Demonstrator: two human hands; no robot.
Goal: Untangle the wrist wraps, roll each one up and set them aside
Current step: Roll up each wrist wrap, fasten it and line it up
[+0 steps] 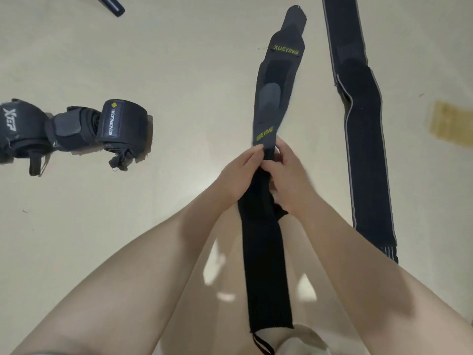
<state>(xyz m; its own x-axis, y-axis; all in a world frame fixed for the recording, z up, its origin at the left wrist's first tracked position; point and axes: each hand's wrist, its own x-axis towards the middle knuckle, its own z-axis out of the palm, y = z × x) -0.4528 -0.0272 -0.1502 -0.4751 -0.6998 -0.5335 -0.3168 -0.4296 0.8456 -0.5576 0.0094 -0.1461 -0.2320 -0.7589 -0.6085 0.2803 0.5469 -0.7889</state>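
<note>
A long black wrist wrap (277,88) with yellow XUEYING lettering lies stretched out on the pale floor, running from the far middle down between my legs. My left hand (239,172) and my right hand (288,175) both pinch it near its middle, fingers curled round the strap. A second long black wrap (363,129) with grey edging lies flat to the right. At the left sit rolled wraps: one marked MANUEKLEAR (122,125), a middle roll (73,130) and one marked XTEP (19,129).
A dark cylindrical object (110,5) lies at the top left. A yellowish stain (451,123) marks the floor at the right. My bare legs frame the lower part of the view, and a white sock (299,342) shows at the bottom.
</note>
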